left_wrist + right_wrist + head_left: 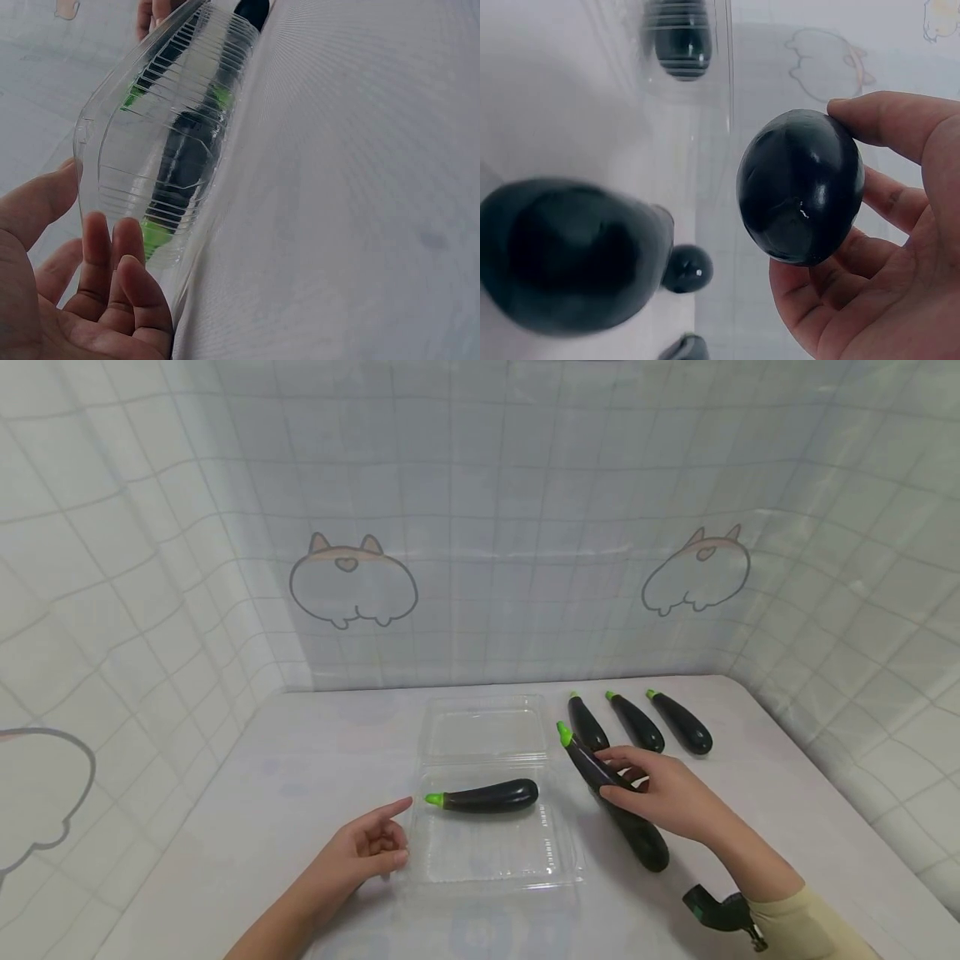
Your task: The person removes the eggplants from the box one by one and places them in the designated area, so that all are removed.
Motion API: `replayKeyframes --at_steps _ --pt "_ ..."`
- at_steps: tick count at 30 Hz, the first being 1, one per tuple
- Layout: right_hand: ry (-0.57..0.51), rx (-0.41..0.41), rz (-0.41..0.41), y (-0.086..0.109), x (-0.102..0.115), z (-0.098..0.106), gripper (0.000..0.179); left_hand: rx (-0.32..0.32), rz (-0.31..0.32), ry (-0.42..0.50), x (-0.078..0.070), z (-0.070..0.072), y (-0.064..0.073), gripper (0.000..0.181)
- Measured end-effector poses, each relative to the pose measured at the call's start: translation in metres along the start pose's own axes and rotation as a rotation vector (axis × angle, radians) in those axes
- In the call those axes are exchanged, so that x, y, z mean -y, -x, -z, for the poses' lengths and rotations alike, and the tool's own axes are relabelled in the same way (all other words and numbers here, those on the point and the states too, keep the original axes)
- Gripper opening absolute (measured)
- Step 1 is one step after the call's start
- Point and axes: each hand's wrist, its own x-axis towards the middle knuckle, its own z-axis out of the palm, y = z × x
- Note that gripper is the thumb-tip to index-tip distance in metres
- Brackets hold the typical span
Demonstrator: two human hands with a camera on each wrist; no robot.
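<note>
My right hand (663, 789) grips a dark purple eggplant (588, 764) with a green stem, thumb on one side and fingers on the other. Its rounded end (801, 187) faces the right wrist camera. Just below the hand, another eggplant (641, 839) lies on the table, partly covered by the held one. A clear plastic clamshell container (487, 860) stands with its lid (483, 732) folded back, and one eggplant (491, 797) lies crosswise in its base. At the container's left edge is my left hand (363, 843), index finger extended, other fingers loosely bent; the thumb reaches its rim.
Three more eggplants lie in a row at the back right: a left one (587, 724), a middle one (636, 723) and a right one (681, 723). The white table (322, 752) is enclosed by grid-patterned curtains (517, 527) at the back and sides.
</note>
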Motion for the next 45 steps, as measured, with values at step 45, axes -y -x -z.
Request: replayKeyframes --at_steps 45 --pt "-0.069 -0.104 -0.260 0.043 -0.060 0.016 0.057 -0.003 0.014 0.010 -0.005 -0.001 0.001 0.070"
